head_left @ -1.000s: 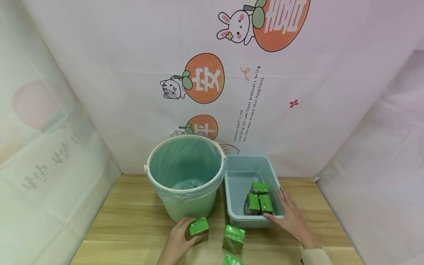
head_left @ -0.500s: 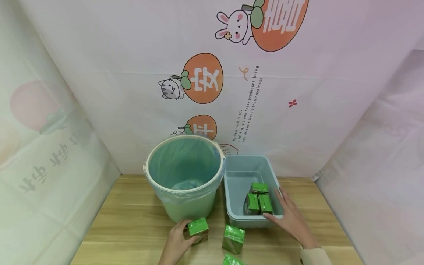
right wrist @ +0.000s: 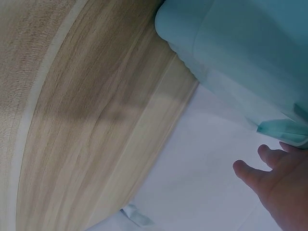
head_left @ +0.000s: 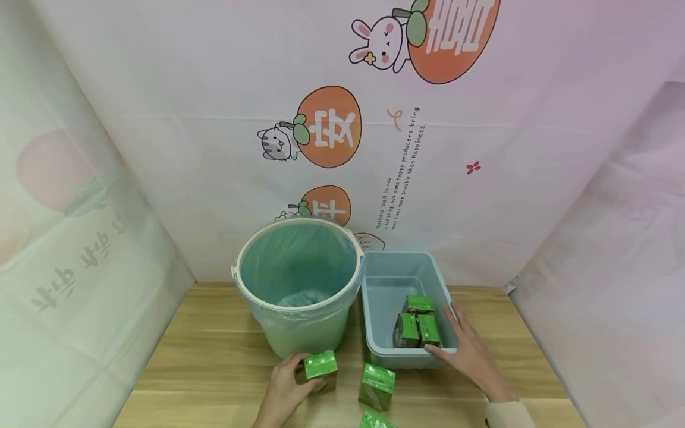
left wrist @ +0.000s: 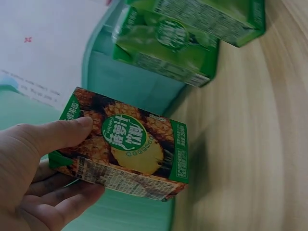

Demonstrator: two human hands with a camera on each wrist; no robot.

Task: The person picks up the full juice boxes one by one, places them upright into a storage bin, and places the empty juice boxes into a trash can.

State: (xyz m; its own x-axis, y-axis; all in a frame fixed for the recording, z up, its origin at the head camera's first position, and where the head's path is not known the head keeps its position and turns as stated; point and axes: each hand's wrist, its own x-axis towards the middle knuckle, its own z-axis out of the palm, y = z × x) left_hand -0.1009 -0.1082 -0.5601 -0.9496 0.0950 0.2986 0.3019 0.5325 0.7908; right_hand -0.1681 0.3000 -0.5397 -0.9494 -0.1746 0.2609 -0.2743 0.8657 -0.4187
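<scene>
My left hand [head_left: 283,383] pinches a small green-topped pineapple juice carton [left wrist: 127,142], thumb on its printed face and fingers beneath in the left wrist view. This carton is in front of the pale green bucket [head_left: 307,336]. A second juice carton [head_left: 377,386] stands to its right on the table, and a third carton [head_left: 374,421] is cut off at the bottom edge. My right hand [head_left: 473,359] lies along the front right corner of the blue bin [head_left: 398,359], fingers fairly straight, thumb at the front rim. Inside that bin, 3 cartons [head_left: 420,324] stand grouped near its right front corner.
The bucket has a thin plastic liner [head_left: 299,261] folded over its rim and stands against the bin's left side. Both sit on a wood-grain table [head_left: 209,356] before a printed white backdrop [head_left: 214,178], which also encloses the left and right sides.
The carton in my left hand tilts and shifts very slightly. My right hand and the bin have stayed in place.
</scene>
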